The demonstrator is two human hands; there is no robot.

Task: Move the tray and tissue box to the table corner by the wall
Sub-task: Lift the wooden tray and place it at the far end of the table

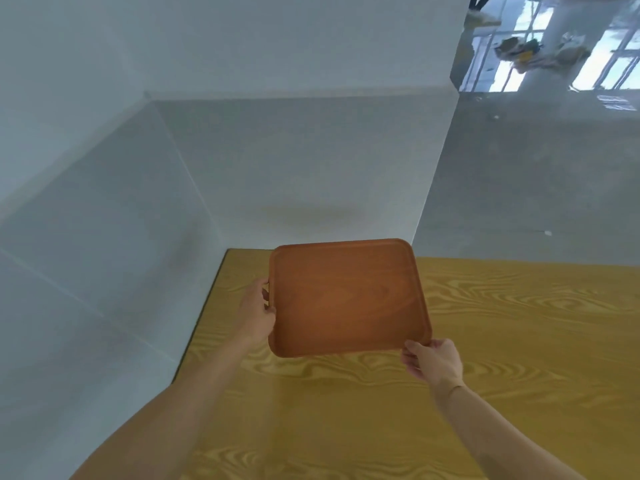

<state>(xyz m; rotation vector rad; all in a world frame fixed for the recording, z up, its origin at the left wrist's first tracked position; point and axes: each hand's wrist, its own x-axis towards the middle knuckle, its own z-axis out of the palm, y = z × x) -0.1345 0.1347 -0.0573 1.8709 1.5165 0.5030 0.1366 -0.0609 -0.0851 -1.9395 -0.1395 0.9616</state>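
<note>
An empty brown wood-grain tray (348,296) hovers over the far left corner of the yellow wood-grain table (485,375), next to the white wall. My left hand (258,311) grips its left rim. My right hand (433,362) pinches its near right corner. Whether the tray touches the tabletop I cannot tell. No tissue box is in view.
A white wall (294,161) stands behind the table's far edge, and another wall panel (86,254) runs along its left edge. To the right of the wall lies a glossy grey floor (536,174) with window reflections.
</note>
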